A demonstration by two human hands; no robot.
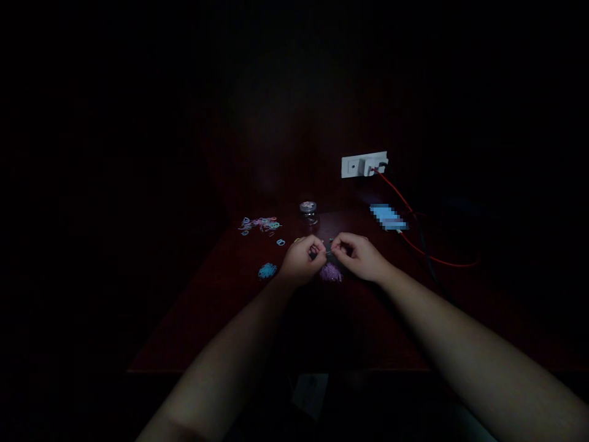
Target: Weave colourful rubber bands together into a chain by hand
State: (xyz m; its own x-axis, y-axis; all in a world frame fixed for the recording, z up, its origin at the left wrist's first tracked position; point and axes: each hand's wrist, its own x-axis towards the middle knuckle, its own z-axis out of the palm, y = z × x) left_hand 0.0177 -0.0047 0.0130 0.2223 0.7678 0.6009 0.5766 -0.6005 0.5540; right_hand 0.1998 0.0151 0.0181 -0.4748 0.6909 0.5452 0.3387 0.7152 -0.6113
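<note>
My left hand (304, 260) and my right hand (358, 256) meet above the table, thumbs and forefingers pinched and the fingertips almost touching. A thin teal rubber band (328, 252) shows between them, small and dim, and both pinches appear to hold it. Just beneath the hands lies a pile of purple rubber bands (331, 272). Left of my left hand is a heap of blue rubber bands (267, 270). Farther back sit a loose blue band (280, 242) and a scattered mix of coloured bands (260, 224). A few small bands behind my hands are partly hidden.
A small clear jar with a lid (308, 209) stands at the back of the dark red table (221, 313). To the right lies a phone (389, 217), its red cable (396, 187) running to a charger in the wall socket (352, 166). Surroundings are very dark.
</note>
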